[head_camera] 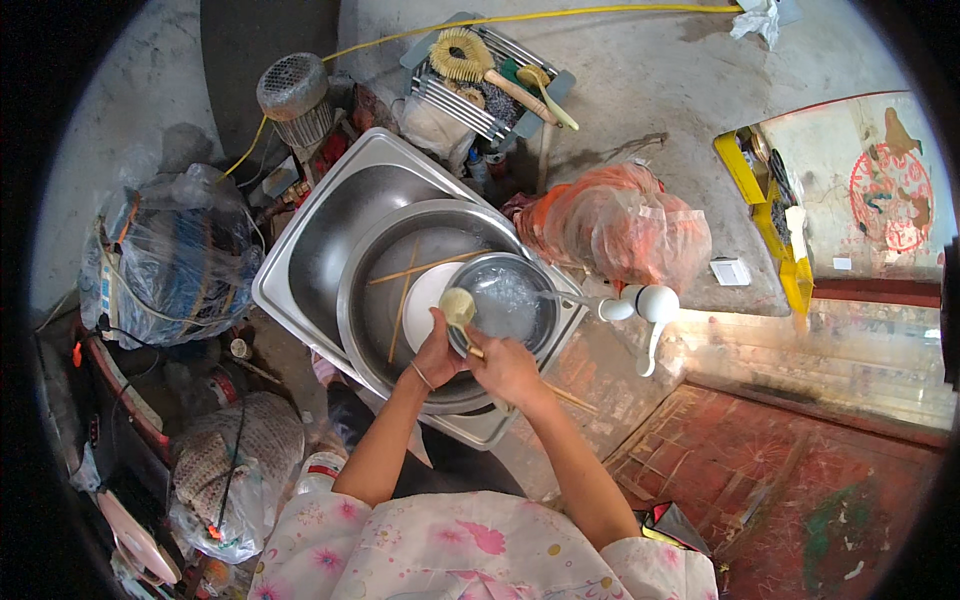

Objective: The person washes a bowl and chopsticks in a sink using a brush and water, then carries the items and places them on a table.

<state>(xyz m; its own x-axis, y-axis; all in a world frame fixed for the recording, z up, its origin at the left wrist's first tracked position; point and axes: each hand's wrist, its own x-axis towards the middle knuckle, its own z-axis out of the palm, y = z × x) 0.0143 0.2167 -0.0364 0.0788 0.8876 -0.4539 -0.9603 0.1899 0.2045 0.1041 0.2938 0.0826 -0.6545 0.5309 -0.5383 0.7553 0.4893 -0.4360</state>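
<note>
In my right hand point(506, 371) is the handle of a small pale utensil point(457, 306); its round head looks like a brush or a ladle. Close against it, my left hand point(441, 349) has its thumb raised and fingers curled; what they grip is hidden. Thin sticks point(574, 399), likely chopsticks, jut out beyond my right hand. Water from a white tap point(615, 309) runs into a steel bowl point(517, 337). This bowl overlaps a white plate point(421, 304) inside a large metal basin point(356, 262). Two chopsticks point(405, 300) lie crossed in the basin.
The basin rests in a steel sink point(319, 210). Behind stands a dish rack point(461, 109) with brushes point(461, 56). An electric motor point(292, 94) and plastic-wrapped bundle point(176, 255) are left. An orange bagged bundle point(615, 225) sits beside the tap; a red wooden board point(780, 480) lies lower right.
</note>
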